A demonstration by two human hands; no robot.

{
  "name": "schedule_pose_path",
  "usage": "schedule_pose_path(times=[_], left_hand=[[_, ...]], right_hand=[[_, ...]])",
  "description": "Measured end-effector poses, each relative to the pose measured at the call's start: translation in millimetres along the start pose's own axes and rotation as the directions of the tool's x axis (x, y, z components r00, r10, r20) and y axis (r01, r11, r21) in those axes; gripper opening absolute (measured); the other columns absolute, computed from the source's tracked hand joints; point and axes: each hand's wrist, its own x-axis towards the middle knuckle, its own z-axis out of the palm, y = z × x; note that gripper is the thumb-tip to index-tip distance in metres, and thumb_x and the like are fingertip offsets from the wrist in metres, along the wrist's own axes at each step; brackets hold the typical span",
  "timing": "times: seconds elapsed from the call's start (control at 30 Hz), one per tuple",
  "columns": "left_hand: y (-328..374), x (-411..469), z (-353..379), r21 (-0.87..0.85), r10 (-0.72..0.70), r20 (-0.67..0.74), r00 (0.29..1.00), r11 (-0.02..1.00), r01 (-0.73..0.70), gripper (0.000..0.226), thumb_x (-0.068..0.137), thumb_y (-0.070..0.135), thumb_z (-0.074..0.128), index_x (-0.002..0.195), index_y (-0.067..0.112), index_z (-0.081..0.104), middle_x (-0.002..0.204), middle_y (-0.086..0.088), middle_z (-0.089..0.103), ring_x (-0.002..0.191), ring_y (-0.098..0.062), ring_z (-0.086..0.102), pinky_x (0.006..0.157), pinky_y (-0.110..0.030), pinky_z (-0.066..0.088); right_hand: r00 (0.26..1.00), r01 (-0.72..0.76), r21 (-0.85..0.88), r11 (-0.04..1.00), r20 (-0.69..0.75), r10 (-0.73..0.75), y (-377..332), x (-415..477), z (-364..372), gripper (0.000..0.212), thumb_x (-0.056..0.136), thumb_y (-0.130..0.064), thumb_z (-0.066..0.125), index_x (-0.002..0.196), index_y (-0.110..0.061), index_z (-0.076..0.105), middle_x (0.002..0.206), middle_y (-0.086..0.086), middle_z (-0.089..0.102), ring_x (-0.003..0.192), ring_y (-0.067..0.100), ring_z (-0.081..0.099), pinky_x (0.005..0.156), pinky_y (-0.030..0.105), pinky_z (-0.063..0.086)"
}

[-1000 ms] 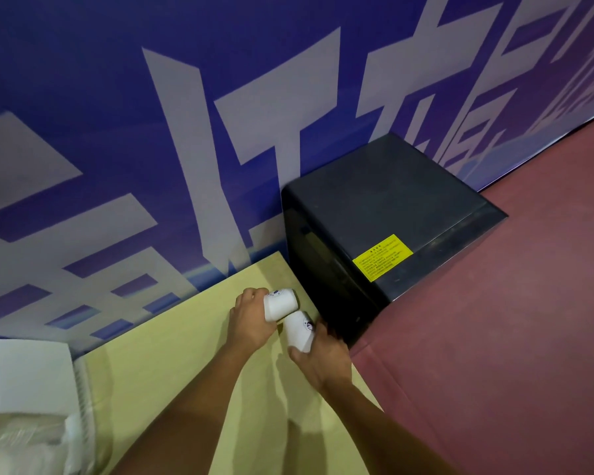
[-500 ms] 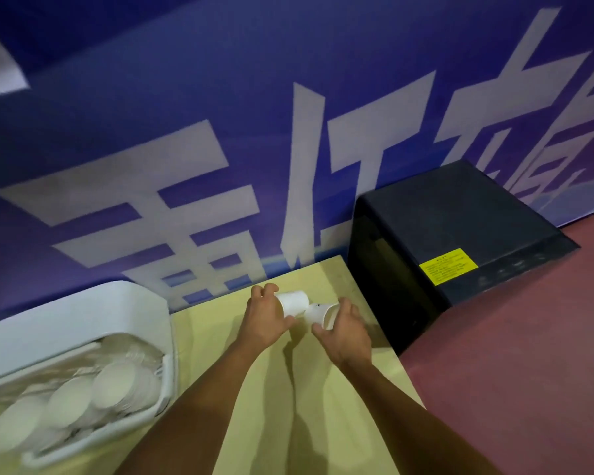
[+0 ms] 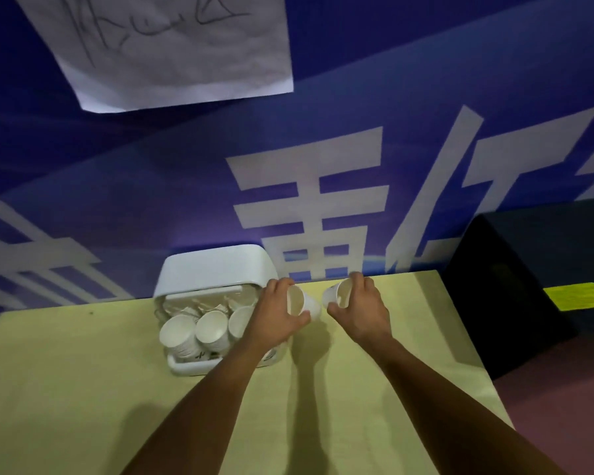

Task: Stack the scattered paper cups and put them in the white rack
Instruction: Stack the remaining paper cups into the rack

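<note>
- Your left hand (image 3: 275, 315) curls its fingers around a paper cup (image 3: 304, 303), just right of the white rack (image 3: 216, 269).
- Your right hand (image 3: 362, 310) clasps a second cup (image 3: 335, 293) in its fingers close beside it, above the table (image 3: 83, 371).

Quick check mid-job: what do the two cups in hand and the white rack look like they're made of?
The left cup, held by the left hand, and the right cup, held by the right hand: thin matte white paper, apparently; walls look thin at the open mouths. White rack: probably moulded plastic, smooth and faintly glossy, with rounded corners.
</note>
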Motion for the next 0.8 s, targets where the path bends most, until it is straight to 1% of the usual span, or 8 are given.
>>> schedule_pose_path(times=[0.07,0.23,0.33,0.43,0.5,0.6,0.7,0.8], left_hand=[[-18,-11,-21,0.002,-0.025,-0.040,0.999,1.000,0.025,0.070,0.072,0.052,0.072,0.131,0.029,0.045,0.124,0.010,0.046,0.114,-0.013,0.049,0.094,-0.028,0.043],[-64,-38,-72,0.012,-0.098,-0.131,0.987,0.995,0.100,0.071,0.070,0.052,0.074,0.131,0.030,0.045,0.126,0.012,0.047,0.116,-0.013,0.050,0.096,-0.029,0.042],[-90,-51,-98,-0.007,-0.171,-0.193,0.966,0.985,0.173,0.073,0.070,0.049,0.078,0.132,0.029,0.043,0.129,0.008,0.049,0.118,-0.016,0.050,0.094,-0.029,0.043],[-110,-59,-117,-0.021,-0.255,-0.241,0.936,0.966,0.258,0.076,0.069,0.048,0.080,0.132,0.029,0.043,0.130,0.002,0.052,0.116,-0.020,0.052,0.088,-0.028,0.042],[-121,-62,-124,-0.021,-0.287,-0.269,0.919,0.956,0.292,0.078,0.069,0.046,0.082,0.134,0.024,0.044,0.132,-0.001,0.053,0.116,-0.021,0.053,0.090,-0.028,0.042],[-131,-63,-124,-0.010,-0.297,-0.277,0.914,0.952,0.306,0.078,0.070,0.044,0.083,0.133,0.019,0.045,0.132,-0.003,0.053,0.118,-0.023,0.053,0.095,-0.032,0.043],[-134,-60,-116,0.002,-0.295,-0.257,0.920,0.952,0.306,0.076,0.070,0.043,0.083,0.131,0.019,0.045,0.131,-0.002,0.052,0.116,-0.022,0.053,0.093,-0.031,0.045],[-135,-55,-104,0.058,-0.270,-0.222,0.937,0.955,0.290,0.075,0.072,0.044,0.081,0.131,0.018,0.044,0.130,-0.004,0.051,0.118,-0.022,0.051,0.096,-0.031,0.044]], right_hand=[[0.998,0.065,-0.013,0.998,0.022,-0.065,-22,-3,8,0.075,0.081,-0.052,0.067,0.141,-0.022,0.034,0.138,0.002,0.047,0.120,0.023,0.052,0.087,0.034,0.050],[0.980,0.195,-0.011,0.981,0.048,-0.194,-73,-13,29,0.079,0.076,-0.062,0.067,0.138,-0.030,0.031,0.133,-0.002,0.048,0.114,0.020,0.053,0.082,0.034,0.053],[0.963,0.260,-0.003,0.966,0.075,-0.259,-98,-19,41,0.081,0.075,-0.068,0.065,0.138,-0.031,0.032,0.131,-0.004,0.050,0.112,0.018,0.055,0.081,0.033,0.052],[0.941,0.324,0.013,0.946,0.096,-0.324,-118,-25,52,0.079,0.075,-0.068,0.064,0.137,-0.032,0.032,0.130,-0.004,0.051,0.110,0.017,0.055,0.079,0.030,0.052],[0.928,0.355,0.013,0.935,0.114,-0.354,-128,-29,59,0.079,0.077,-0.067,0.064,0.139,-0.031,0.032,0.132,-0.003,0.050,0.112,0.018,0.054,0.082,0.031,0.054],[0.921,0.367,0.011,0.930,0.133,-0.365,-138,-33,71,0.079,0.079,-0.063,0.067,0.141,-0.029,0.033,0.135,-0.002,0.050,0.115,0.019,0.055,0.084,0.032,0.054],[0.913,0.385,-0.008,0.923,0.150,-0.380,-141,-37,83,0.076,0.080,-0.059,0.068,0.140,-0.031,0.033,0.134,-0.002,0.050,0.113,0.019,0.055,0.085,0.033,0.055],[0.904,0.409,-0.047,0.911,0.157,-0.397,-142,-39,95,0.075,0.082,-0.055,0.069,0.142,-0.030,0.033,0.138,-0.002,0.048,0.114,0.020,0.057,0.087,0.032,0.055]])
